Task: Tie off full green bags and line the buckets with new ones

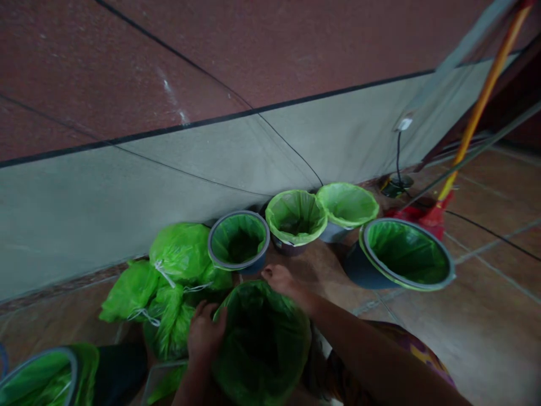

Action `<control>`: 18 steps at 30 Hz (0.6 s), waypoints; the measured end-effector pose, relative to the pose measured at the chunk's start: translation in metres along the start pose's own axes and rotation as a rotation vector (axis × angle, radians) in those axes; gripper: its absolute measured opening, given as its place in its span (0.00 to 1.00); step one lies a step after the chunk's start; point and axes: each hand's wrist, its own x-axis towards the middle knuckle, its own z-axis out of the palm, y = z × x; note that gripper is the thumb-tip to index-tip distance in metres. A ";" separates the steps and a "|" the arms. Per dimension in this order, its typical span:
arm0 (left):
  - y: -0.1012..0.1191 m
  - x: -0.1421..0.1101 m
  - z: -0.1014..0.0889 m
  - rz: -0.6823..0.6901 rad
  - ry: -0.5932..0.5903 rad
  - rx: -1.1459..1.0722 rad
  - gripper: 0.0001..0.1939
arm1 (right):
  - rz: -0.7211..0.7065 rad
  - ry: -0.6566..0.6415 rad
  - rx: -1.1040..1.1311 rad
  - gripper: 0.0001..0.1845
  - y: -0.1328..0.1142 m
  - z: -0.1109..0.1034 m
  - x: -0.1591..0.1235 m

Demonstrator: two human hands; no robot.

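On my feed the green liner (262, 345) gaped between my right hand (279, 279), pinching its rim, and left hand (205, 332), grip unclear beside it; I judged it light, slippery, tearable, best held along that edge.

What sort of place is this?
Possibly a waste-handling corner of a building: green-lined bins and tied green bags sit near a wall, with an orange-handled tool close by.
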 end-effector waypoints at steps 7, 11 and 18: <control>0.007 0.039 0.022 -0.001 -0.189 -0.202 0.18 | -0.094 -0.050 -0.058 0.14 -0.009 0.003 -0.007; -0.006 0.034 0.031 0.020 -0.234 -0.253 0.17 | -0.164 -0.047 -0.093 0.14 -0.007 0.000 -0.013; -0.026 0.022 0.045 0.007 -0.276 -0.330 0.17 | -0.355 -0.133 -0.394 0.13 0.001 -0.002 -0.029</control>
